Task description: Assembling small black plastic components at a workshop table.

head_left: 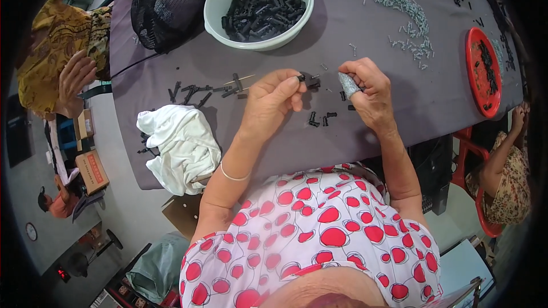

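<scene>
My left hand pinches a small black plastic piece between thumb and fingertips above the grey-covered table. Across from it, my right hand is closed, its thumb wrapped in a grey covering. Whatever those curled fingers hold is hidden. Loose black plastic parts lie between my hands, and a small metal spring rests just beyond. To the left of my left hand, several longer black clip-like parts are scattered beside a thin wooden stick.
A white bowl of black parts stands beyond my hands, beside a black mesh cap. White cloth lies near left. Springs are heaped far right, near a red tray. Other people sit at both sides.
</scene>
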Motion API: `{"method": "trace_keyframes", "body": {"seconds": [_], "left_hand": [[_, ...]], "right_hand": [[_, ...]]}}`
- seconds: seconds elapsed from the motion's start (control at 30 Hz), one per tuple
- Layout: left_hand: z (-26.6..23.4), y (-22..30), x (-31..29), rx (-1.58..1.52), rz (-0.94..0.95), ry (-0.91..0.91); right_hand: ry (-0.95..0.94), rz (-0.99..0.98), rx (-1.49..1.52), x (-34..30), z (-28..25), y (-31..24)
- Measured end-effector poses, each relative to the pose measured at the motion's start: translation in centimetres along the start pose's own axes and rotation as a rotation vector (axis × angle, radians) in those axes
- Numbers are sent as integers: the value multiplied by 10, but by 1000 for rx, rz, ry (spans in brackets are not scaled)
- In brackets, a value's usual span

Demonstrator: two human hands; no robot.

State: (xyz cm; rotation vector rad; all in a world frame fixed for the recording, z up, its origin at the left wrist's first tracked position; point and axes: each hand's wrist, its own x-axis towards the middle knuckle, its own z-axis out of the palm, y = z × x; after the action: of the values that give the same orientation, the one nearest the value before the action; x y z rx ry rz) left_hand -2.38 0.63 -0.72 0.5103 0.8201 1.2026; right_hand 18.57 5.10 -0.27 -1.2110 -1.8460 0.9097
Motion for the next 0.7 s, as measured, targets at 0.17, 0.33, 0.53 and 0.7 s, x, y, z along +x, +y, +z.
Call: {"method": "trace_keyframes", "body": {"seconds": [0.17,0.33,0.53,0.7], "left_hand": [[-5,-4,-2,-176,-90,-150],[-8,0,0,-276,-54,-334],[-13,8,3,-353,-33,-341],[-12,9,2,-363,-10,-300]], "right_hand": [[-16,-21,-165,5,4,-3],[44,-119,-186,8,5,-12],[-131,-351,-378,20,14,-14],[-176,-388,-595,24,18,-10]]}}
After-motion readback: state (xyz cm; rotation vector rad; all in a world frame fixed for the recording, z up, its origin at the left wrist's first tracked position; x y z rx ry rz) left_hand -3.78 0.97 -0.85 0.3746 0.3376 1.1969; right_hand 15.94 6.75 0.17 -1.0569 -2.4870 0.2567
